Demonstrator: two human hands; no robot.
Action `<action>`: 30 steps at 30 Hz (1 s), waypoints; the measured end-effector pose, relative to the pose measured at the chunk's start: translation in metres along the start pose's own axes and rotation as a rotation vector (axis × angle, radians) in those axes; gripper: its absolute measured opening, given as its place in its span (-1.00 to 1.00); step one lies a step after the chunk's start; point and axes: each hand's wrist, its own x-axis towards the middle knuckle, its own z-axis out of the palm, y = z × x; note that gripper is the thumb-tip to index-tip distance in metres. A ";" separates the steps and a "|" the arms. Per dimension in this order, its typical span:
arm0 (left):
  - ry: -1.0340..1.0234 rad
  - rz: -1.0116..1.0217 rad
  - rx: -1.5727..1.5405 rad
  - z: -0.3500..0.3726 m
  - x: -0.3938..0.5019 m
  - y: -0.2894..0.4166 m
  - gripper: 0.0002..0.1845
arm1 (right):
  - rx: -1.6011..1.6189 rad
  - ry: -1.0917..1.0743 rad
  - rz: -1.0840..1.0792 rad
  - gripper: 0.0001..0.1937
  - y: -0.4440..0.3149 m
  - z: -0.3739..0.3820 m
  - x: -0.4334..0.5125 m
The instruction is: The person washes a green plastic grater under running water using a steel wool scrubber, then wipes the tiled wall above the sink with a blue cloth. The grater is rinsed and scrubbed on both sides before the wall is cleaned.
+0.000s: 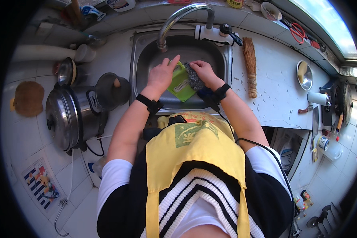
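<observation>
My left hand (162, 73) grips the upper left edge of a light green plastic grater (183, 92), which has a slotted metal plate set in its middle. It is held tilted over the stainless steel sink (142, 56). A grey steel wool scrubber (194, 79) hangs from my right hand (203, 71), its top pinched between thumb and fingers, beside the right edge of the green grater. The chrome faucet (184, 12) arches above both hands; no water is seen running from its spout.
Right of the sink lie a straw brush (250, 68), a steel bowl (307, 83), a white can (318, 98) and a knife with a red-brown handle (305, 110). Left stand a large electric steel pot (68, 119) and a dark pan (111, 92). A black cable (267, 144) runs along my right arm.
</observation>
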 end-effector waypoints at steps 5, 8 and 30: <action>-0.029 -0.042 -0.107 -0.004 0.004 -0.002 -0.47 | -0.376 0.070 -0.229 -0.76 -0.013 0.001 -0.008; -0.037 -0.090 -0.180 -0.008 0.005 -0.005 -0.50 | -0.788 0.132 -0.638 -0.81 -0.025 0.001 -0.017; 0.140 -1.105 -2.304 0.017 0.022 -0.065 -0.66 | -0.201 -0.163 -0.333 -0.73 -0.038 0.039 -0.027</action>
